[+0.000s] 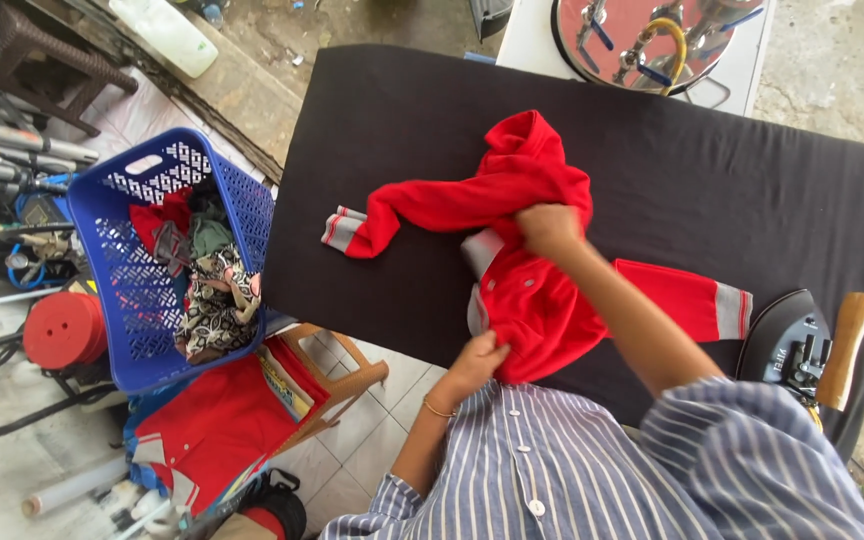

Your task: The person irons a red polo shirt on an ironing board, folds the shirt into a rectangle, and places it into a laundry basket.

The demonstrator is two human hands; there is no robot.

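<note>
Black ironing board (372, 150) fills center frame w/ red jacket (532, 290) bunched mid-board. Right hand (549, 228) clenched on its collar area, left hand (479, 357) pinching the hem, prob. mid-spread. Next: pull fabric flat. Iron (787, 345) lower right.

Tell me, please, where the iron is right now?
The iron sits at the right edge of the black ironing board, just beyond the red garment's grey-cuffed sleeve, untouched by either hand.
</note>
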